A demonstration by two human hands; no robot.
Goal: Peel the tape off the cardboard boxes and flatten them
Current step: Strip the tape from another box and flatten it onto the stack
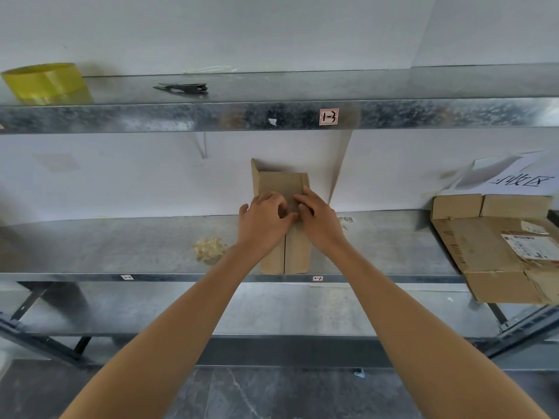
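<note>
A small brown cardboard box [279,184] lies on the middle metal shelf [121,246], its far flap standing up against the white wall and its near flaps reaching the shelf's front edge. My left hand [263,217] rests on the box's middle with fingers curled down onto the cardboard. My right hand [317,217] lies beside it on the right half, fingertips bent against the same surface. Both hands meet near the centre seam; whether they pinch tape there is hidden. A crumpled wad of peeled tape [209,249] sits on the shelf to the left.
Flattened cardboard boxes [496,249] are stacked at the right end of the shelf under a paper sign [520,179]. On the upper shelf [272,116] stand a yellow tape roll [48,83] and a black tool [184,87]. A lower shelf and dark floor lie below.
</note>
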